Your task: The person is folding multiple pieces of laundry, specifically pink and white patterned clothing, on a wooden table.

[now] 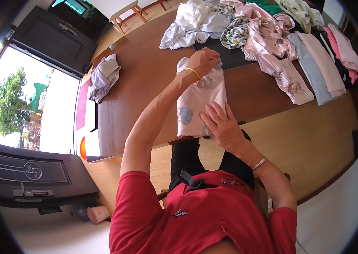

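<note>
A pale pink garment [198, 98] with grey and blue animal prints lies folded into a narrow strip near the table's front edge. At its far end, my left hand [202, 62], with a gold bangle on the wrist, has its fingers bent round the cloth's far right corner; the fingertips are partly hidden. My right hand [225, 127] rests flat on the near right part of the same garment, fingers spread.
The brown wooden table [144, 79] carries white clothes [195, 23], pink satin clothes [268, 35] and a folded blue-grey garment [312, 70] at the right. A crumpled lilac-grey cloth [105, 76] lies left. Beyond stands a wooden stool [128, 14]; an open doorway [36, 104] is left.
</note>
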